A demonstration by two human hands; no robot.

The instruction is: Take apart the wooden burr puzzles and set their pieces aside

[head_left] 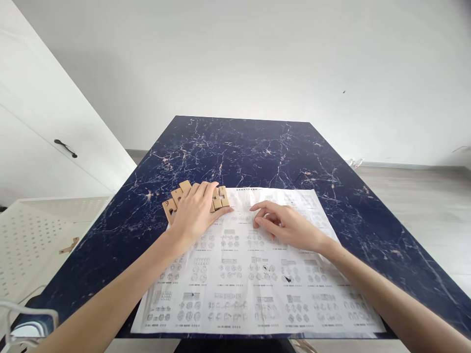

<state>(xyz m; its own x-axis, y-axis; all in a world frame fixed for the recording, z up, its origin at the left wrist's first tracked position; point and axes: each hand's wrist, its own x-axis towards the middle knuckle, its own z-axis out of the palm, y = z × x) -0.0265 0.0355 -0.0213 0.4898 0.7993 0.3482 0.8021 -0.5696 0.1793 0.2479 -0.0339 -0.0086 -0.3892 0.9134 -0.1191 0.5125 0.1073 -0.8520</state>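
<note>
A large white instruction sheet (253, 279) printed with many small diagrams lies on a dark blue marble table (257, 152). At its far left corner sit several tan wooden puzzle pieces (176, 198), side by side. My left hand (193, 213) rests on top of them with its fingers stretched flat across the pieces. My right hand (285, 223) lies on the sheet a little to the right, fingers loosely curled and apart, fingertips touching the paper and holding nothing.
A white perforated surface (40, 230) stands left of the table with a small tan piece (69, 246) on it. A white cabinet door with a black handle (65, 148) is at far left. White wall behind, grey floor at right.
</note>
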